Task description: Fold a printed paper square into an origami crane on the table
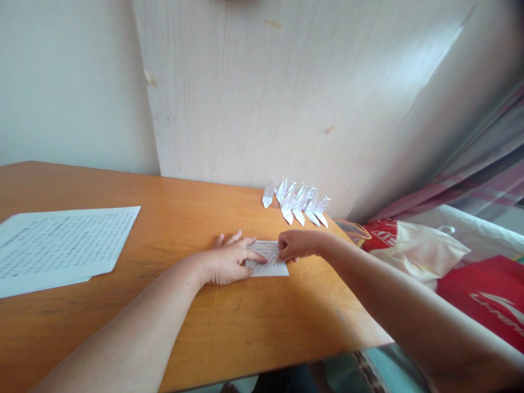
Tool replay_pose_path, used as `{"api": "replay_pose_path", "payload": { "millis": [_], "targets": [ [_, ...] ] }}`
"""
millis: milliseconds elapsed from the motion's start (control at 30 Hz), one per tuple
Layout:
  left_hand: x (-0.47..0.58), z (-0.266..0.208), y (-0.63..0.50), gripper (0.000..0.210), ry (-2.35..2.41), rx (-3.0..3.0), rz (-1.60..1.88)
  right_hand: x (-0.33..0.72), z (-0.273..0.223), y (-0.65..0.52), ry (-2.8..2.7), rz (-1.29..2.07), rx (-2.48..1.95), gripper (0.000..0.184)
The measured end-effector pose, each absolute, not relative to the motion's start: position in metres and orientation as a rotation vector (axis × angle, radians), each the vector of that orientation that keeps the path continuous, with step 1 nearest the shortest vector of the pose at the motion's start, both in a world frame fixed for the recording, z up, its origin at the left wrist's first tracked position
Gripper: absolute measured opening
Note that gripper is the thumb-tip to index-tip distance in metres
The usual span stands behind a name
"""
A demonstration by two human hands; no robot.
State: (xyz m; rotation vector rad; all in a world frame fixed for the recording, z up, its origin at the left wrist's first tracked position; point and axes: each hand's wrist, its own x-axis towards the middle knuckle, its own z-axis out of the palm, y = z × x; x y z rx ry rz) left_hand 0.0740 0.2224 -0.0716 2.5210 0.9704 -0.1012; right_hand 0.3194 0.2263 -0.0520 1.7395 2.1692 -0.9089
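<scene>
A small rectangular sheet of printed paper (268, 268) lies on the wooden table in front of me. My left hand (229, 263) rests at its left side, fingers spread, with the index finger and thumb pressing on the paper. At the sheet's right edge, my right hand (302, 244) is closed, knuckles up, with its thumb and bent fingers against the paper. The right fingertips are partly hidden. Behind the hands stand several folded paper pieces (299, 203) with pointed ends, grouped close together.
A stack of large printed sheets (65, 245) lies on the left of the orange-brown table (196, 333). A pale panel (245, 98) rises along the table's back edge. Beyond the right edge are a red bag (487, 295), a cream bag (421, 248) and a curtain (462, 158).
</scene>
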Motion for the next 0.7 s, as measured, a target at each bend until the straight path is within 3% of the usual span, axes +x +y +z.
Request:
{"api": "replay_pose_path", "payload": {
  "millis": [700],
  "targets": [
    [0.0747,-0.0674,0.2209,0.048,0.982,2.507,-0.144,0.3282,-0.0487,0.2223,2.182,-1.07,1.752,0.018]
  ]
}}
